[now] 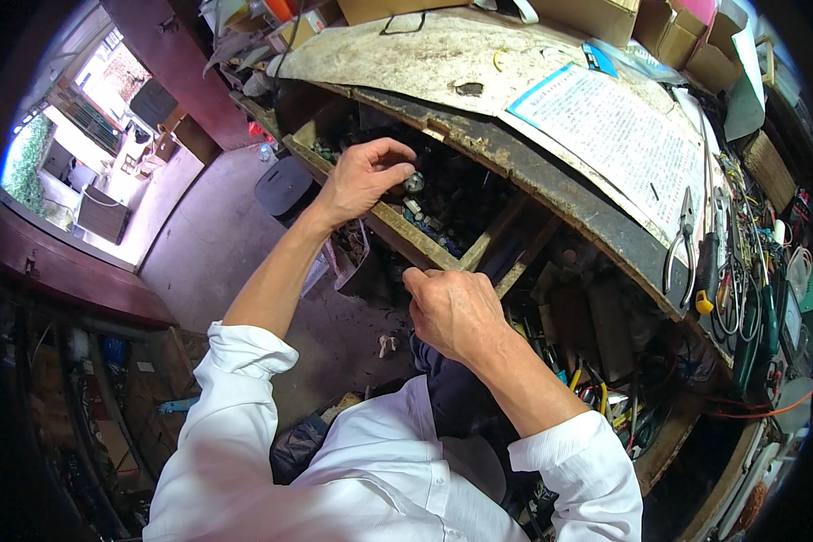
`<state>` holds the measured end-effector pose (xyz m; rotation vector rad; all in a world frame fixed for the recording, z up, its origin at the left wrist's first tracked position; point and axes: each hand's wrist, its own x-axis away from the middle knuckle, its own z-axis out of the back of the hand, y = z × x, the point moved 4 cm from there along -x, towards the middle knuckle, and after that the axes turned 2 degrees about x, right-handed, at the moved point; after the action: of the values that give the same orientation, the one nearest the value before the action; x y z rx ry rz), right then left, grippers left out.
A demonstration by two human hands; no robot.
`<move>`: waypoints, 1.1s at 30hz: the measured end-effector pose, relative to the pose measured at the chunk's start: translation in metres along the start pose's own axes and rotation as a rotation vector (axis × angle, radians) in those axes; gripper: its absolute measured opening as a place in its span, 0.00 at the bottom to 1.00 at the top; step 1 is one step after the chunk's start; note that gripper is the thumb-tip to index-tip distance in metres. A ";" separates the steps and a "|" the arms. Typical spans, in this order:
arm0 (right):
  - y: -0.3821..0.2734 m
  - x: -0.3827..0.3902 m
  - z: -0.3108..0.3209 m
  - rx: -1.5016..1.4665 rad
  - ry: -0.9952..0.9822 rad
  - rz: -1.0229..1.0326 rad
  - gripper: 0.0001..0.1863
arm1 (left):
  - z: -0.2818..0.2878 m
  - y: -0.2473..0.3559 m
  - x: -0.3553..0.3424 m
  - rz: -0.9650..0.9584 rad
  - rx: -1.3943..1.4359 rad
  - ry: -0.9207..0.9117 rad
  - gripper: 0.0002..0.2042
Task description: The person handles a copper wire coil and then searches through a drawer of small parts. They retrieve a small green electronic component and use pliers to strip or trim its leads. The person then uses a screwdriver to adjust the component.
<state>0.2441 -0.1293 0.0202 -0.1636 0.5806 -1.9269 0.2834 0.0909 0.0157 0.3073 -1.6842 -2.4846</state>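
My left hand (363,182) reaches over an open wooden drawer (406,232), thumb and fingers closed on a small shiny round metal part (414,182). Dark clutter and small pale parts (429,221) lie in the drawer below it. At the near corner of the drawer's front, my right hand (459,312) has its fingers curled against the wood and seems to grip it. Its fingertips are partly hidden behind the knuckles.
Over the drawer is a worn workbench top (406,63) with a printed sheet (605,135). Pliers (684,239), a screwdriver (706,271) and tangled wires lie at the right. A lower drawer (664,443) holds tools. A dark bin (285,188) stands on the floor, left of the bench.
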 end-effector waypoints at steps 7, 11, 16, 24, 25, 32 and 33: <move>0.004 0.001 -0.006 -0.016 0.089 0.008 0.07 | 0.002 -0.003 -0.004 0.020 0.100 0.202 0.11; 0.004 0.001 -0.007 -0.006 0.098 0.020 0.07 | 0.001 -0.008 -0.006 -0.030 -0.134 0.390 0.11; 0.005 0.001 -0.006 -0.005 0.088 0.014 0.07 | -0.020 0.007 -0.002 -0.100 -0.698 0.302 0.13; 0.005 0.001 -0.004 -0.011 0.050 -0.014 0.08 | -0.054 -0.012 -0.054 0.060 -1.216 -0.488 0.16; 0.006 0.002 -0.003 -0.010 0.062 -0.009 0.08 | -0.061 -0.019 -0.065 -0.181 -1.196 -0.422 0.17; 0.006 0.001 -0.010 -0.006 0.055 -0.017 0.07 | -0.075 -0.034 -0.090 -0.338 -0.996 -0.261 0.24; 0.005 0.000 -0.010 -0.006 0.046 -0.025 0.07 | -0.071 -0.031 -0.086 -0.363 -0.962 -0.296 0.24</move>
<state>0.2446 -0.1279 0.0087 -0.1311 0.6173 -1.9574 0.3838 0.0572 -0.0304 0.1349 -0.3198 -3.3657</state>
